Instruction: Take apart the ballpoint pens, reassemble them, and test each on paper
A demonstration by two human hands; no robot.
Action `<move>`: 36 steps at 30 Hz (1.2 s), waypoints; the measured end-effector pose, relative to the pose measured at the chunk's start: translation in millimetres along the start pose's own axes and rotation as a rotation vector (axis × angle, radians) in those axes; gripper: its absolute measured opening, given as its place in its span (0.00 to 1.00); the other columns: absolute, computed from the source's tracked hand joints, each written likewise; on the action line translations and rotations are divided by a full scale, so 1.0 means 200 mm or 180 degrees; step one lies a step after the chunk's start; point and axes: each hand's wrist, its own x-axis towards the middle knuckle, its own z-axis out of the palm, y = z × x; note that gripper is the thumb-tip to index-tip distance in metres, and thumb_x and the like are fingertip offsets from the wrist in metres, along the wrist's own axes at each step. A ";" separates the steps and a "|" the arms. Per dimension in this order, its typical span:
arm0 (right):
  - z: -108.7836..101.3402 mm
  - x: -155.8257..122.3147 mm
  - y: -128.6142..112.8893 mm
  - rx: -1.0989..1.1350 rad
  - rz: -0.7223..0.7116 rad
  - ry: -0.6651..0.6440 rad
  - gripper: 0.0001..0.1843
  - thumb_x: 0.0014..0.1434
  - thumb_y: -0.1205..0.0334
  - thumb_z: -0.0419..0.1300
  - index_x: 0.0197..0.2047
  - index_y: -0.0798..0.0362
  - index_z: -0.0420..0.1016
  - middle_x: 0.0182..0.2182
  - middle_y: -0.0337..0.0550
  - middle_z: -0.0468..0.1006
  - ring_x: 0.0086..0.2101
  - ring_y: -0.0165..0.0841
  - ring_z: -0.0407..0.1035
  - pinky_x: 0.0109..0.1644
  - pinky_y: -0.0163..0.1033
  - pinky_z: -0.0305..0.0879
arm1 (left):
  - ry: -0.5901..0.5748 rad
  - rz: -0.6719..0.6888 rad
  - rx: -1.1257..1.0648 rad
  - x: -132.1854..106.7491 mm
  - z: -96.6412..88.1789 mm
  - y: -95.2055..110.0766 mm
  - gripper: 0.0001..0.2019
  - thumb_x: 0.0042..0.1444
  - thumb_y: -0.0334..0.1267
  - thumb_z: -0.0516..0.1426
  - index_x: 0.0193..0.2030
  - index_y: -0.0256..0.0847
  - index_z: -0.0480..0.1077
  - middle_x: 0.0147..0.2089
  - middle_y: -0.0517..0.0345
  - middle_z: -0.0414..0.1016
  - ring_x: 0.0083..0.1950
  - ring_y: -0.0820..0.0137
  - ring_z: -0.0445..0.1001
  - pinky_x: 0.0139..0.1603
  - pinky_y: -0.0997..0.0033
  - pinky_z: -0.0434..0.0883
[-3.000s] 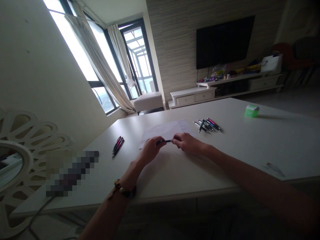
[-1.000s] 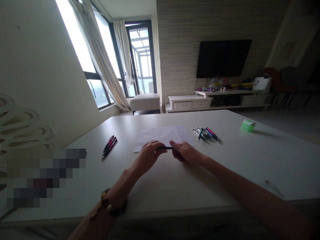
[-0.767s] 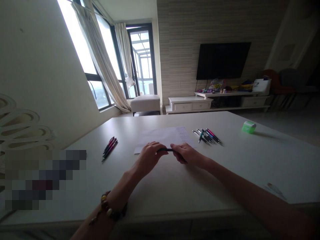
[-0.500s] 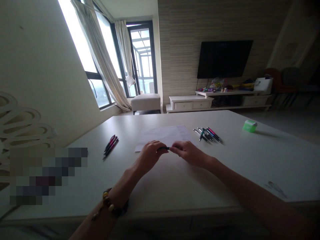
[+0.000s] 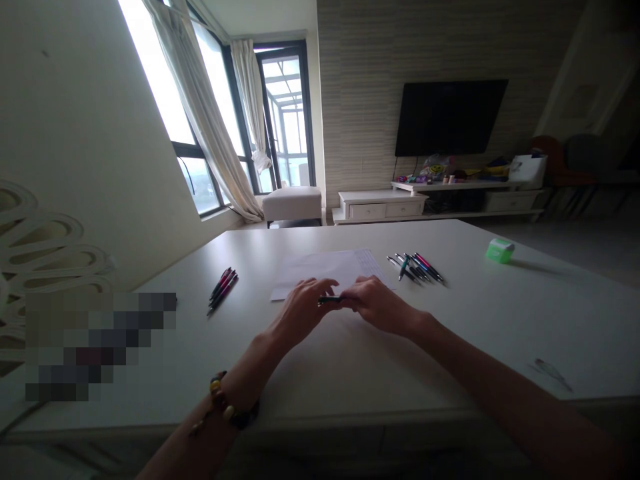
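White table point(image 5: 500, 320), sheet of paper point(image 5: 320, 267), loose pens point(image 5: 223, 287) to its left, more pens point(image 5: 415, 267) to its right; left hand point(image 5: 300, 313) and right hand point(image 5: 380, 307), fingers closed, pinch either end of a black pen point(image 5: 330, 301) at the paper's near edge.

**No legible writing on the bench point(image 5: 350, 380)**

From where I stand, the sheet of paper point(image 5: 320, 272) shows only faint printed rows point(image 5: 373, 261) along its right edge, too small to read. No lettering can be made out on the magenta pens point(image 5: 223, 291) left of it, the mixed pens point(image 5: 415, 268) right of it, the black pen point(image 5: 329, 301) at its front edge, or the green box point(image 5: 500, 251) farther right.
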 end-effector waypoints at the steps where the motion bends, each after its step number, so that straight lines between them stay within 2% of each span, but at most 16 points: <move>1: -0.01 0.00 0.02 0.0041 0.0204 0.0074 0.13 0.62 0.60 0.53 0.38 0.54 0.78 0.30 0.48 0.77 0.33 0.35 0.66 0.43 0.42 0.56 | 0.0139 -0.0023 -0.0014 0.00 0.00 0.00 0.21 0.51 0.43 0.61 0.52 0.43 0.68 0.45 0.53 0.76 0.44 0.65 0.73 0.46 0.64 0.69; 3: -0.02 0.01 0.08 0.0411 0.0718 0.0299 0.13 0.61 0.58 0.54 0.36 0.57 0.76 0.30 0.48 0.77 0.30 0.34 0.67 0.39 0.41 0.58 | 0.0415 -0.0178 0.0028 0.01 -0.01 -0.02 0.27 0.53 0.43 0.60 0.58 0.42 0.62 0.53 0.49 0.72 0.51 0.62 0.71 0.51 0.60 0.68; 5: -0.04 0.01 0.14 0.1216 0.1106 0.0514 0.13 0.59 0.56 0.56 0.36 0.57 0.74 0.29 0.48 0.78 0.30 0.33 0.68 0.37 0.39 0.59 | 0.0425 -0.0405 0.0189 0.01 -0.01 -0.04 0.26 0.57 0.43 0.56 0.62 0.41 0.58 0.58 0.47 0.68 0.56 0.61 0.68 0.54 0.58 0.67; 9: -0.07 0.03 0.19 0.3248 0.1343 0.0711 0.14 0.57 0.52 0.58 0.36 0.55 0.69 0.34 0.48 0.80 0.34 0.32 0.71 0.35 0.35 0.60 | -0.0282 -0.0524 0.0546 -0.01 0.00 -0.09 0.23 0.61 0.43 0.51 0.62 0.38 0.60 0.61 0.47 0.64 0.62 0.58 0.63 0.59 0.57 0.62; 12: -0.09 0.04 0.17 0.4153 0.1339 0.0722 0.11 0.54 0.55 0.61 0.35 0.55 0.70 0.37 0.46 0.79 0.35 0.30 0.71 0.33 0.33 0.62 | -0.0617 -0.0560 0.0619 -0.02 -0.01 -0.09 0.21 0.62 0.44 0.49 0.59 0.39 0.65 0.55 0.46 0.71 0.56 0.58 0.69 0.54 0.59 0.65; 14: -0.10 0.04 0.17 0.4227 0.1401 0.0861 0.09 0.51 0.60 0.62 0.35 0.55 0.72 0.34 0.45 0.79 0.31 0.28 0.70 0.30 0.31 0.62 | -0.0611 -0.0669 0.0617 -0.01 -0.02 -0.08 0.19 0.63 0.45 0.47 0.52 0.39 0.71 0.46 0.47 0.77 0.46 0.60 0.75 0.48 0.62 0.68; 16: -0.10 0.03 0.17 0.4095 0.1484 0.1068 0.10 0.49 0.64 0.62 0.37 0.56 0.71 0.31 0.43 0.77 0.28 0.26 0.69 0.27 0.30 0.61 | -0.0456 -0.0759 0.0639 -0.01 -0.03 -0.07 0.18 0.63 0.45 0.47 0.47 0.40 0.73 0.39 0.50 0.79 0.40 0.63 0.77 0.46 0.64 0.69; 17: -0.10 0.03 0.18 0.4007 0.1500 0.1170 0.13 0.48 0.66 0.63 0.39 0.56 0.70 0.29 0.41 0.77 0.26 0.26 0.68 0.26 0.29 0.60 | -0.0375 -0.0753 0.0650 -0.01 -0.03 -0.07 0.18 0.62 0.45 0.48 0.47 0.40 0.73 0.39 0.51 0.79 0.41 0.63 0.77 0.47 0.64 0.69; 19: -0.10 0.03 0.18 0.3817 0.1454 0.1345 0.20 0.46 0.67 0.63 0.44 0.55 0.66 0.26 0.39 0.75 0.24 0.26 0.67 0.24 0.29 0.59 | -0.0327 -0.0659 0.0662 -0.01 -0.02 -0.08 0.18 0.60 0.46 0.51 0.52 0.41 0.70 0.48 0.50 0.76 0.49 0.61 0.74 0.52 0.62 0.67; 21: -0.09 0.02 0.17 0.3645 0.1330 0.1470 0.29 0.44 0.66 0.64 0.50 0.54 0.61 0.25 0.37 0.75 0.22 0.26 0.66 0.22 0.30 0.59 | -0.0519 -0.0580 0.0615 -0.02 -0.01 -0.10 0.21 0.58 0.47 0.53 0.56 0.41 0.67 0.57 0.49 0.70 0.57 0.59 0.68 0.56 0.61 0.64; 23: -0.09 0.02 0.16 0.3506 0.1196 0.1513 0.37 0.44 0.65 0.65 0.56 0.53 0.54 0.24 0.37 0.76 0.21 0.28 0.67 0.22 0.30 0.60 | -0.0816 -0.0523 0.0491 -0.02 0.00 -0.11 0.21 0.57 0.48 0.53 0.55 0.42 0.68 0.60 0.49 0.67 0.59 0.58 0.66 0.58 0.61 0.62; 26: -0.10 0.02 0.14 0.3343 0.1086 0.1593 0.48 0.45 0.65 0.63 0.65 0.52 0.41 0.23 0.36 0.76 0.21 0.29 0.69 0.23 0.32 0.63 | -0.1056 -0.0424 0.0224 -0.02 -0.01 -0.10 0.20 0.57 0.48 0.54 0.53 0.44 0.71 0.57 0.52 0.70 0.58 0.60 0.67 0.58 0.63 0.62; 30: -0.12 0.01 0.13 0.3119 0.1125 0.1723 0.57 0.46 0.65 0.62 0.68 0.51 0.27 0.23 0.34 0.76 0.21 0.31 0.71 0.25 0.35 0.68 | -0.0988 -0.0504 0.0118 -0.01 -0.03 -0.06 0.20 0.53 0.49 0.57 0.51 0.46 0.72 0.49 0.54 0.76 0.49 0.61 0.73 0.51 0.66 0.67; 33: -0.14 0.00 0.13 0.3013 0.1158 0.1763 0.58 0.47 0.64 0.62 0.68 0.51 0.24 0.23 0.34 0.76 0.21 0.32 0.72 0.27 0.37 0.70 | -0.0907 -0.0437 0.0047 -0.01 -0.04 -0.05 0.18 0.51 0.48 0.59 0.48 0.46 0.74 0.43 0.56 0.77 0.43 0.64 0.74 0.47 0.68 0.68; 36: -0.15 0.00 0.13 0.2912 0.1169 0.1802 0.57 0.46 0.64 0.62 0.68 0.50 0.25 0.22 0.34 0.76 0.21 0.33 0.72 0.27 0.37 0.71 | -0.0905 -0.0335 -0.0076 -0.01 -0.05 -0.04 0.17 0.50 0.47 0.60 0.45 0.45 0.75 0.41 0.57 0.78 0.40 0.67 0.74 0.46 0.69 0.68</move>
